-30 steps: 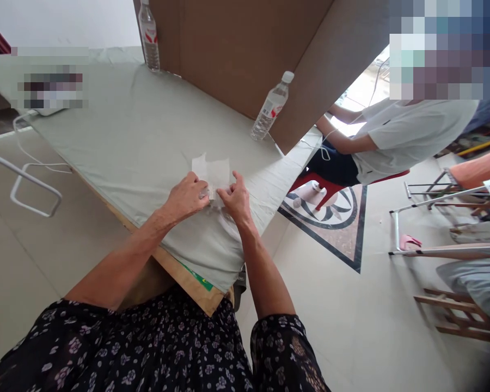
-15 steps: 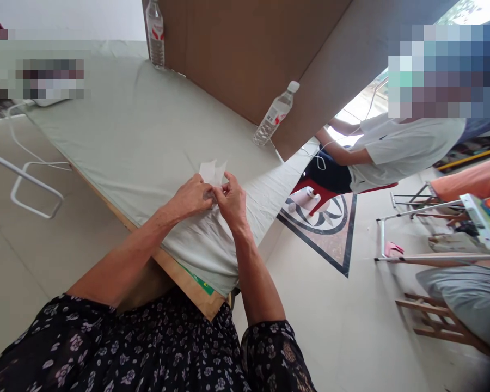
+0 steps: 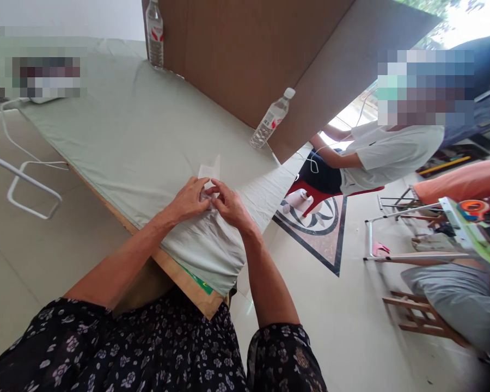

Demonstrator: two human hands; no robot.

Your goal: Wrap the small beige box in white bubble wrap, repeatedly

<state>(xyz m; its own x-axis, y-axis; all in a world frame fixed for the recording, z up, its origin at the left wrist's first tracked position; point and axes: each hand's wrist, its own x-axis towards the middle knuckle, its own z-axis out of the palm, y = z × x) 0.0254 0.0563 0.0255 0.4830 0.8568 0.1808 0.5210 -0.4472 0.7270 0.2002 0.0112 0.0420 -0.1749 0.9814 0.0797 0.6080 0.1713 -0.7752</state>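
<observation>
A small white sheet of thin paper (image 3: pixel 210 170) lies on a table covered with pale green cloth (image 3: pixel 134 136). My left hand (image 3: pixel 190 199) and my right hand (image 3: pixel 228 206) meet over its near edge, both pinching the paper, fingertips touching. The far part of the sheet sticks up past my fingers, narrowed as if folded. What my fingers pinch underneath is hidden.
Two clear plastic water bottles (image 3: pixel 154 34) (image 3: pixel 270 119) stand against a tall brown cardboard screen (image 3: pixel 245 60). A person in a white shirt (image 3: pixel 387 155) sits on a red stool at the right. White cable (image 3: pixel 28 163) hangs off the left edge. Folding frames (image 3: pixel 412 239) stand on the tiled floor.
The paper has gone from a broad flat sheet to a narrow folded strip. My hands have drawn together over it, and my view has tilted slightly.
</observation>
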